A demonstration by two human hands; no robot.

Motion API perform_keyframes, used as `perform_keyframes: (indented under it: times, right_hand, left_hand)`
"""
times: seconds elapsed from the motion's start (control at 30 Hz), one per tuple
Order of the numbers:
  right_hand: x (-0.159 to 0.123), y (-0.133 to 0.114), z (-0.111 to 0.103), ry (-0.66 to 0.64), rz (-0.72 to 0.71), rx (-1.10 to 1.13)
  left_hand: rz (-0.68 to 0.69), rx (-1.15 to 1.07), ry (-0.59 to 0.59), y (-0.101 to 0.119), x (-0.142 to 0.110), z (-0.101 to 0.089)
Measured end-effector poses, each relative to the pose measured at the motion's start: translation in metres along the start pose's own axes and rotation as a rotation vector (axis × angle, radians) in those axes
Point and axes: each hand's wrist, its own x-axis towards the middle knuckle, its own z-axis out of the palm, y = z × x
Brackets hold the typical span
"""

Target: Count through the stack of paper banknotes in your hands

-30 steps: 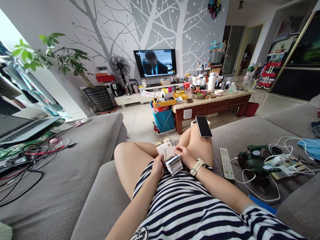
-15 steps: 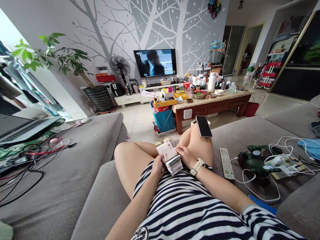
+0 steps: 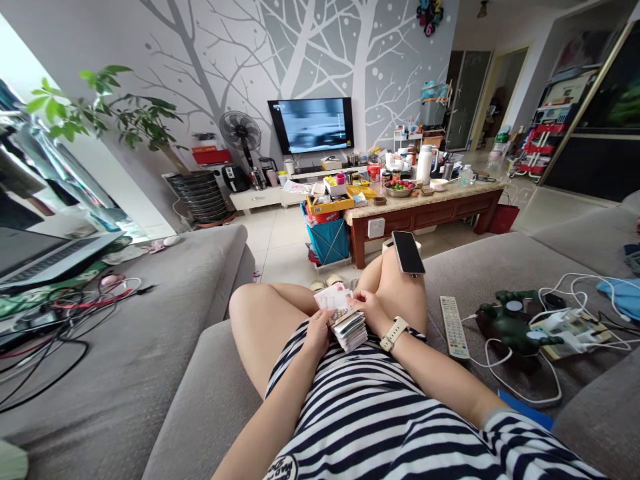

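Close together, bent inward: left hand (image 3: pixel 318 331), right hand (image 3: pixel 371 311) pinching paper notes (image 3: pixel 351 333).

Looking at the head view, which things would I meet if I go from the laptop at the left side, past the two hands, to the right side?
Laptop → left hand → stack of printed papers → right hand → smartphone → remote control → blue cloth.

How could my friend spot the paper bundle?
Find the gray sofa, then the person's striped clothes there. In front of them, the left hand and right hand hold the bundle. Its many thin, pale layers differ from the smooth, dark-screened phone nearby.
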Motion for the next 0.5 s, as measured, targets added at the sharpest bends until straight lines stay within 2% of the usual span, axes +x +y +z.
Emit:
perform_keyframes:
  times: [0.23,0.5]
  right_hand:
    - [0.0027,0.0032,0.0012,0.049,0.006,-0.031]
    - [-0.0009,-0.0053,0.0047,0.022,-0.001,0.091]
  left_hand:
    - [0.048,0.097,-0.03,-0.0085,0.0088,-0.0096]
    - [0.042,0.038,-0.071,-0.0049,0.0034,-0.003]
